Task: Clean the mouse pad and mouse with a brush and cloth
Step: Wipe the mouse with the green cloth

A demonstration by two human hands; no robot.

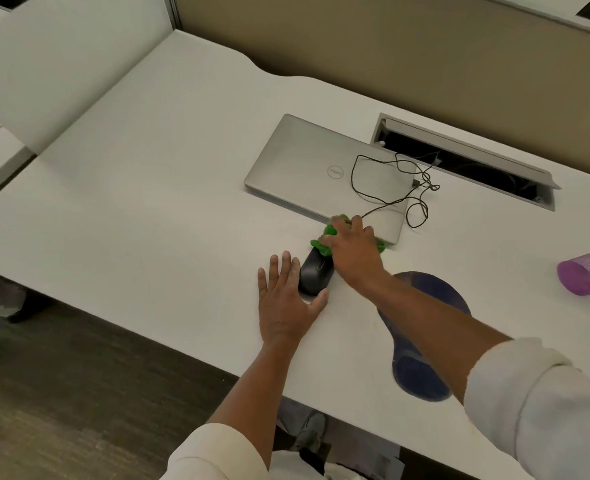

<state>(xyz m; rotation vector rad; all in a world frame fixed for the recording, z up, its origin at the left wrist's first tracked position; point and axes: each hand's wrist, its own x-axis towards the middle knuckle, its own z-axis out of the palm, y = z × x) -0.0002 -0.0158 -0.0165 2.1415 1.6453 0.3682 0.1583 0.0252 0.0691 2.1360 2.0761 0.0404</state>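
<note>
A black mouse (316, 273) lies on the white desk (155, 202), its thin cable (387, 188) looping over a closed laptop. My left hand (284, 299) lies flat on the desk with straight fingers, thumb against the mouse's near end. My right hand (354, 249) holds a green cloth (323, 245) bunched under its fingers at the mouse's far end. A blue mouse pad (421, 358) with a wrist rest lies to the right, partly hidden by my right forearm. No brush is visible.
A closed silver laptop (317, 168) sits just beyond the hands. An open cable hatch (466, 161) is set in the desk behind it. A purple mesh cup (589, 270) lies on its side at the right edge. The desk's front edge runs below my wrists.
</note>
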